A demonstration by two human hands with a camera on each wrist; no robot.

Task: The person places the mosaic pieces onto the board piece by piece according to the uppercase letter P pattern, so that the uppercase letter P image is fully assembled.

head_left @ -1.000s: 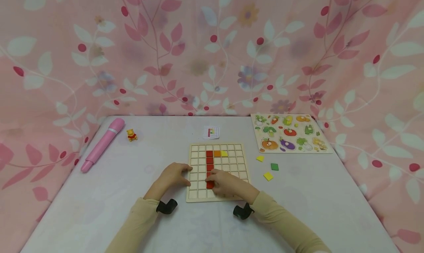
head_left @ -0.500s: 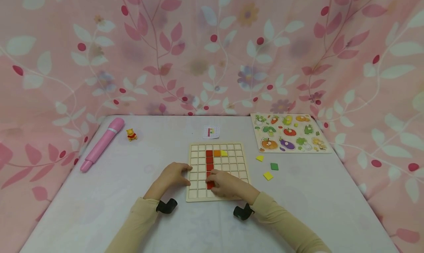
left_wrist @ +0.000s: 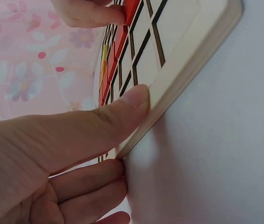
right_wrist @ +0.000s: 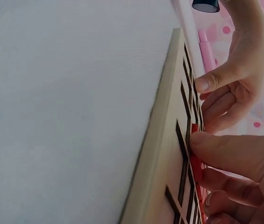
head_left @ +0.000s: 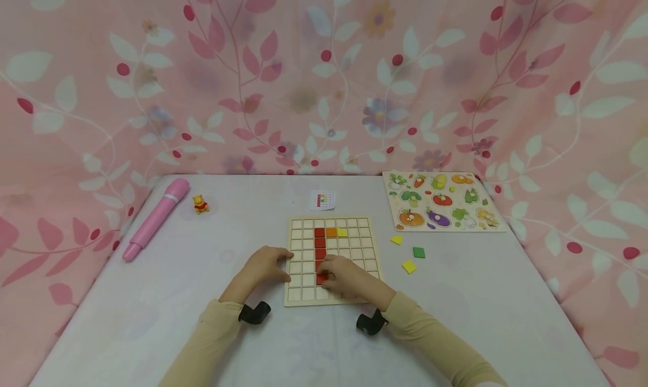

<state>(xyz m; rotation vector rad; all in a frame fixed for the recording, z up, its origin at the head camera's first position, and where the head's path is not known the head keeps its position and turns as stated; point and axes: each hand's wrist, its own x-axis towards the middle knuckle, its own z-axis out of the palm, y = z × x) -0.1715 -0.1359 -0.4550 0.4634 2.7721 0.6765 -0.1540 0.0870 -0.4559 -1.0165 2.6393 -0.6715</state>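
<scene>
A square wooden grid board (head_left: 288,294) lies on the table. My left hand (head_left: 259,268) touches its left side; in the left wrist view the thumb (left_wrist: 132,103) rests on the border and the other fingers lie against the edge, pinching nothing. My right hand (head_left: 350,278) is over the lower middle of the board. Between its thumb and fingertips it pinches a red square tile (right_wrist: 196,165), low in a column of several red tiles (head_left: 320,243). An orange tile (head_left: 331,232) and a yellow tile (head_left: 342,233) sit beside the column's top. Part of the board is hidden under my right hand.
Right of the board lie two loose yellow tiles (head_left: 409,267) and a green tile (head_left: 418,252). A small pattern card (head_left: 322,200) is behind it. A vegetable puzzle (head_left: 442,204) is at back right, with a pink microphone-shaped toy (head_left: 157,220) and a bear figurine (head_left: 200,204) at left.
My right hand's fingers have shifted slightly around the lowest red tile. My left hand stays at the board's edge. The loose tiles have not moved.
</scene>
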